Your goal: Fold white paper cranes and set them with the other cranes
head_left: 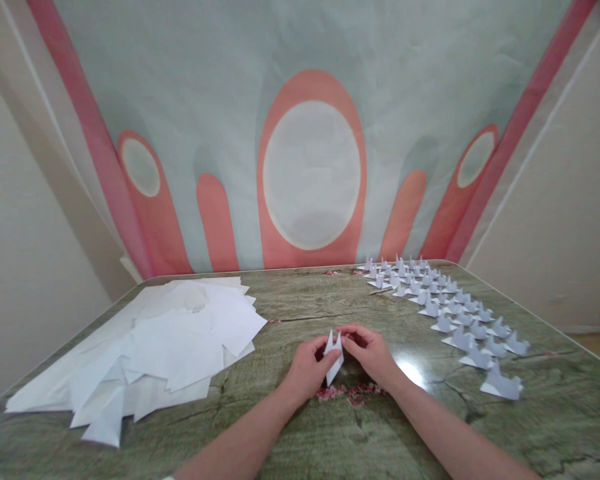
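Backdrop (230, 73): pale grey-green with coral arches (313, 85), rising beyond the grip; the largest is framing a whitish oval (312, 177).
Tabletop (300, 300): wood-grained, stretching under and around the grip, printed blossoms (356, 395) showing just nearer than it.
Folded paper (335, 371): white, sitting between the two hands, two narrow points sticking up and the lower end tapering towards the wearer.
Left hand (310, 365): pinching the folded paper between thumb and fingers, the thumb lying over its near face.
Right hand (367, 350): bringing thumb and fingers together at the paper's right-hand point; whether they are pinching it or only touching, I cannot tell.
Sheet heap (180, 340): white papers overlapping, lying left of the grip.
Finished-looking figures (475, 358): small, white and pointed, standing in slanting rows right of the grip and beyond it.
Glare (411, 375): shining on the tabletop just beside the right forearm (430, 407).
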`<state>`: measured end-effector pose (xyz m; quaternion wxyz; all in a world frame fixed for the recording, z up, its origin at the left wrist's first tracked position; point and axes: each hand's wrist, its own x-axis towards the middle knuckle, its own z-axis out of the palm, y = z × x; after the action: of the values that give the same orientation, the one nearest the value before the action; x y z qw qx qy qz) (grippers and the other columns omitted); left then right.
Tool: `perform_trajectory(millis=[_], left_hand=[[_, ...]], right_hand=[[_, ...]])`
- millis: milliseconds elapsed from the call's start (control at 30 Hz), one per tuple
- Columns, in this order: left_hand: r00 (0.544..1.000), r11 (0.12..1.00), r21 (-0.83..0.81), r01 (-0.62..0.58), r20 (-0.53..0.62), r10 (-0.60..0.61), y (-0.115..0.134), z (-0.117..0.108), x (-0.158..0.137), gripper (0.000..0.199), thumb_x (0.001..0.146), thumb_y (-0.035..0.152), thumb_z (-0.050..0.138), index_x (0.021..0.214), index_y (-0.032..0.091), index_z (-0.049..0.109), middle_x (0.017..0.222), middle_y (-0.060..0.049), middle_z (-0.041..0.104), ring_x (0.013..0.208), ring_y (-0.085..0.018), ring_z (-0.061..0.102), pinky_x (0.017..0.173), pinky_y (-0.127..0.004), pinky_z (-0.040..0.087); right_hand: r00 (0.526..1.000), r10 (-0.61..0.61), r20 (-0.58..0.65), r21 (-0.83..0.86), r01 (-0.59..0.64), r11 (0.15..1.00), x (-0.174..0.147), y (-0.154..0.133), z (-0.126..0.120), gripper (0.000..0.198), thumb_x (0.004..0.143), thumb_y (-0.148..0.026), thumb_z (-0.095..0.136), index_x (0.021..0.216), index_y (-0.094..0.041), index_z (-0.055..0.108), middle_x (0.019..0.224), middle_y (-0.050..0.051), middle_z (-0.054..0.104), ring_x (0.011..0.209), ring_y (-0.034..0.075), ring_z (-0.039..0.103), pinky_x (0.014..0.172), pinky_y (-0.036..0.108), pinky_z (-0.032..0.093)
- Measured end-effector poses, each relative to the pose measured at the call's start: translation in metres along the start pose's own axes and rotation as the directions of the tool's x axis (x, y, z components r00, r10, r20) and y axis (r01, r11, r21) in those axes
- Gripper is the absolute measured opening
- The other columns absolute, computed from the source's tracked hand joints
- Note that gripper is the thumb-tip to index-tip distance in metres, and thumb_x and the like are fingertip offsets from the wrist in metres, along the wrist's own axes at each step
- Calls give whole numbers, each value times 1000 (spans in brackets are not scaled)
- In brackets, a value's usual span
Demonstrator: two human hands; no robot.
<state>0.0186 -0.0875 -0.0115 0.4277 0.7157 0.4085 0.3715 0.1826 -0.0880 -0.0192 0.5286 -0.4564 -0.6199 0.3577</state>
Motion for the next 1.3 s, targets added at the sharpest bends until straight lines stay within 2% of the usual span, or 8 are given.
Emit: perform_trajectory(millis=[267,567,900,1100,1300], left_hand=[[1000,1000,8,-8,-29,8,2,-1,1,32,84,35,50,101,13,66,87,-4,68,78,-18,57,71,-25,44],[997,998,61,-17,-71,21,1,-6,3,34,83,42,50,89,15,70,77,-3,64,73,-17,55,69,-25,41],[996,1000,18,4,-89,-2,3,-5,4,33,82,41,52,92,15,70,77,-3,64,74,-18,56,68,-24,41],[993,998,-38,56,-100,-59,2,-3,4,37,79,45,53,90,14,71,78,-3,66,74,-18,55,66,-25,41],[987,985,-114,128,-80,-137,0,-3,5,41,78,48,54,88,12,71,70,-2,65,63,-15,51,56,-22,37]], right_hand=[[986,-158,-53,-132,150,980,1,0,0,15,77,-30,60,83,-19,69,80,4,57,63,14,52,59,27,44],[966,-258,-33,-230,244,942,-2,-3,1,10,78,-26,58,82,-20,65,83,4,56,61,13,52,60,28,46],[948,-314,-50,-283,288,915,-4,-4,3,8,80,-22,55,80,-20,63,85,5,54,66,14,53,61,28,47],[942,-332,-53,-298,303,905,-4,-4,4,9,81,-22,54,79,-20,62,84,4,53,64,13,52,59,27,47],[936,-352,-31,-309,326,893,-5,-2,7,10,81,-21,53,80,-21,63,84,4,53,66,14,53,58,27,47]])
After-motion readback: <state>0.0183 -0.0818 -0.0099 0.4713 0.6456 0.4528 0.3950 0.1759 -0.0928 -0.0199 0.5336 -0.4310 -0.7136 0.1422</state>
